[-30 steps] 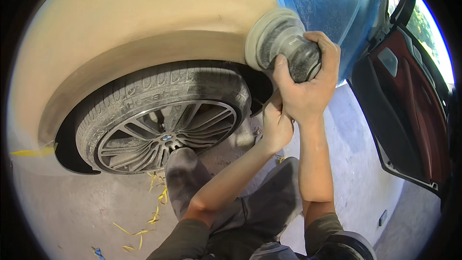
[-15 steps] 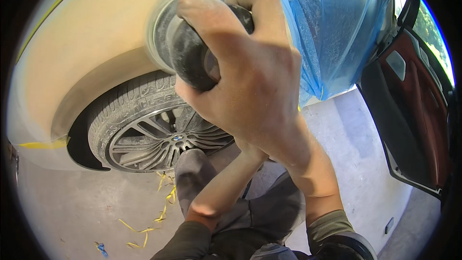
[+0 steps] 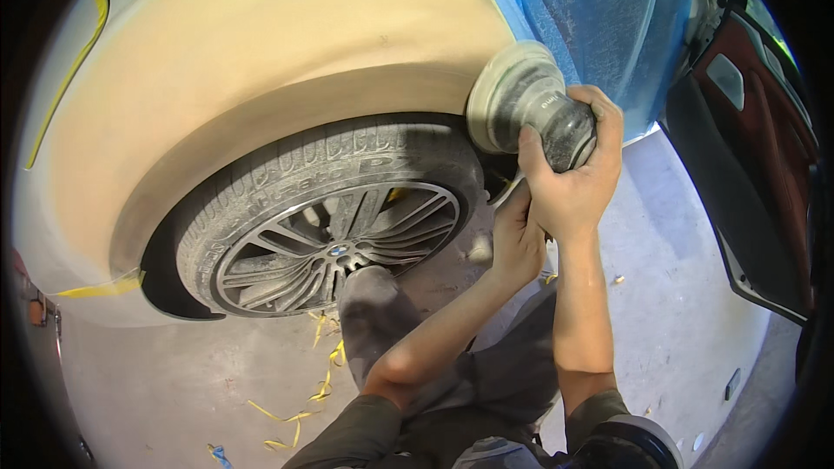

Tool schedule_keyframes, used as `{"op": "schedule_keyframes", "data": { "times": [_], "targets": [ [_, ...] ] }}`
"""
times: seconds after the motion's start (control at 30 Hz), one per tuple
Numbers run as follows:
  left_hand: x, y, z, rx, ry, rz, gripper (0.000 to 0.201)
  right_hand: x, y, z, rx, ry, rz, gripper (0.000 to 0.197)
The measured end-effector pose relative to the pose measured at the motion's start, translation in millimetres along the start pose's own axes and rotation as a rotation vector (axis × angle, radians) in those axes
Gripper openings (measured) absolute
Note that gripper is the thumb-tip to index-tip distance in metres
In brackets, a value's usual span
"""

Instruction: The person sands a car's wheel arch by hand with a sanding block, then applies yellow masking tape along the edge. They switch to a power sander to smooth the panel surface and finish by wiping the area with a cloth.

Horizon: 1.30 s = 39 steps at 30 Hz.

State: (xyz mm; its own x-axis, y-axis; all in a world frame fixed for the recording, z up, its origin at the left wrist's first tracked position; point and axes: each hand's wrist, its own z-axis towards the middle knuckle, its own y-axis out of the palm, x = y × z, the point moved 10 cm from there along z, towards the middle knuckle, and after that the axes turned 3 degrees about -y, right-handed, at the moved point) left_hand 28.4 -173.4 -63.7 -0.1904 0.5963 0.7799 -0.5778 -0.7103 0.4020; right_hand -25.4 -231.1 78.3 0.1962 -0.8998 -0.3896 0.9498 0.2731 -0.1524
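Observation:
My right hand (image 3: 569, 175) grips a dusty round sander (image 3: 532, 106), its disc pressed against the tan, sanded car fender (image 3: 287, 61) at the right end of the wheel arch. My left hand (image 3: 514, 239) sits just below the right one, fingers curled by the sander's underside near the arch edge; what it grips is hidden. The tyre and spoked alloy wheel (image 3: 339, 243) lie left of both hands.
Blue masking film (image 3: 608, 9) covers the body right of the fender. An open car door (image 3: 756, 174) with red trim stands at the right. Yellow tape strips (image 3: 300, 399) litter the concrete floor. My knees fill the lower middle.
The sander swung up close to the camera over the fender half a second ago, and has now come back down to the right end of the wheel arch.

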Motion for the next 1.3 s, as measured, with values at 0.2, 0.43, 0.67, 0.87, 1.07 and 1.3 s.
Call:
{"op": "schedule_keyframes", "data": {
  "times": [0.2, 0.43, 0.67, 0.87, 1.07, 1.3],
  "targets": [
    [38.8, -40.4, 4.1, 0.016, -0.050, 0.093, 0.024, -57.0, 26.2, 15.7, -0.023, -0.046, -0.002, 0.054],
    [119.2, -116.3, -18.3, 0.155, 0.148, 0.497, 0.027, -175.5, 85.0, 22.7, -0.264, -0.140, 0.219, 0.049],
    [128.5, -152.8, -29.5, 0.176, 0.057, 0.489, 0.030, -252.7, 114.0, 28.7, -0.359, -0.292, 0.183, 0.037],
    [65.7, -93.1, -10.8, -0.002, -0.077, 0.355, 0.034, -96.3, 54.4, 11.0, -0.082, -0.086, 0.125, 0.053],
    [-7.3, -27.6, 8.7, -0.199, -0.422, 0.260, 0.035, 37.6, 2.1, -23.8, 0.182, 0.348, 0.047, 0.054],
    [43.9, -37.8, 17.8, -0.091, -0.217, 0.162, 0.031, -29.1, 16.1, 11.8, 0.127, -0.006, 0.042, 0.053]
  ]
}}
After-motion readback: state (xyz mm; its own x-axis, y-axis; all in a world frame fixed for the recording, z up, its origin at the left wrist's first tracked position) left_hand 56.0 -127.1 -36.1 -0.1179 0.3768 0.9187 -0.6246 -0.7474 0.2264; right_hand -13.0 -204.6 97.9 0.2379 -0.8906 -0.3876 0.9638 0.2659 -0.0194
